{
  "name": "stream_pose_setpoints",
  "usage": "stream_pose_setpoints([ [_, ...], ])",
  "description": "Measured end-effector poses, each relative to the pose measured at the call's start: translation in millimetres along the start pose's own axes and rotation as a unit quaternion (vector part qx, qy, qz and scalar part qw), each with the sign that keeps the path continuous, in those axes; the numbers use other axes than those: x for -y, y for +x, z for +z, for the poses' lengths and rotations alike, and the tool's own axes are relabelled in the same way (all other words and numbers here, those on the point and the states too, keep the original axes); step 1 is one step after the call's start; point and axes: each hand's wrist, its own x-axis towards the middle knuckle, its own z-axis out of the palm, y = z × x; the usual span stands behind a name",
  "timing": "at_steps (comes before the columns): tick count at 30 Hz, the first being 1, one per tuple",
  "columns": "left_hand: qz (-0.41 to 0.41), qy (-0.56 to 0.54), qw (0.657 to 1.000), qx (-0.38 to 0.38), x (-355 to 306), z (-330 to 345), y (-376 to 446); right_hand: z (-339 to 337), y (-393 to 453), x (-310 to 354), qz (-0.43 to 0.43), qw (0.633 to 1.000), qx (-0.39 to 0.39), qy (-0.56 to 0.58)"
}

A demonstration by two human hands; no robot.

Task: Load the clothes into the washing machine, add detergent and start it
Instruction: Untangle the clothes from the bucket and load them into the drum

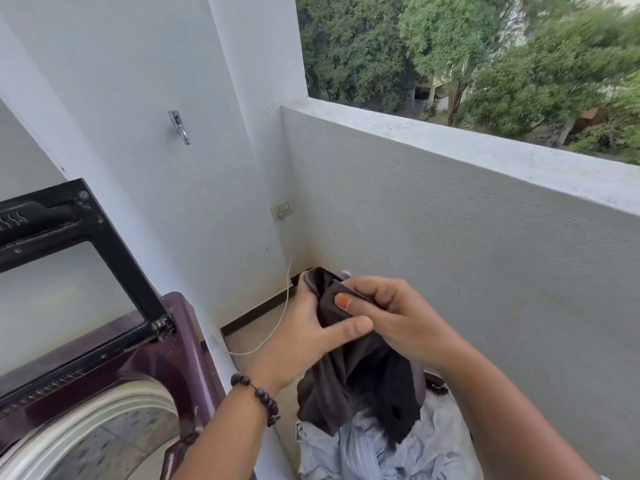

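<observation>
Clothes: a dark garment (349, 362) is pinched in my left hand (304, 327) and right hand (391, 317), together, above pale laundry (381, 448), beside the open washing machine (104, 393). No writing readable.

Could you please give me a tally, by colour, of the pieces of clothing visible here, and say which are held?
Dark brown-black garment, held by the left hand and the right hand: 1
Light blue-grey clothes lying in a heap beneath it: at least 1, pieces cannot be told apart
Total: at least 2
</observation>
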Motion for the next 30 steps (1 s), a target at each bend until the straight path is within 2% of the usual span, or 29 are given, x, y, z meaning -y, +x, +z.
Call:
stream_pose_setpoints([
  [2,0.006,0.01,1.0,0.029,-3,1,2,0,2,5,-0.002,1.0,0.014,-0.014],
  [4,0.027,0.069,0.997,0.029,-5,-4,6,-2,1,9,-0.008,1.0,0.009,-0.018],
  [8,0.047,0.133,0.99,0.002,-13,-9,6,-10,4,-1,0.009,0.999,-0.046,0.01],
  [11,0.09,0.161,0.983,-0.021,-19,-6,5,-18,3,-12,0.022,0.997,-0.056,0.045],
  [15,0.077,0.045,0.985,-0.149,-33,-11,4,-22,-4,-42,0.077,0.997,-0.023,0.0],
  [18,0.081,-0.044,0.971,-0.221,-51,-20,6,-31,-13,-78,0.136,0.984,-0.013,-0.116],
  [20,0.113,-0.105,0.956,-0.25,-63,-26,6,-41,-21,-99,0.164,0.97,-0.034,-0.173],
  [22,0.129,-0.147,0.945,-0.261,-69,-32,2,-46,-27,-113,0.179,0.966,-0.077,-0.168],
  [26,0.098,-0.143,0.96,-0.219,-61,-32,-4,-44,-22,-82,0.103,0.976,-0.17,-0.088],
  [30,0.037,-0.118,0.977,-0.174,-40,-20,-4,-19,-6,-19,0.014,0.99,-0.136,-0.023],
])
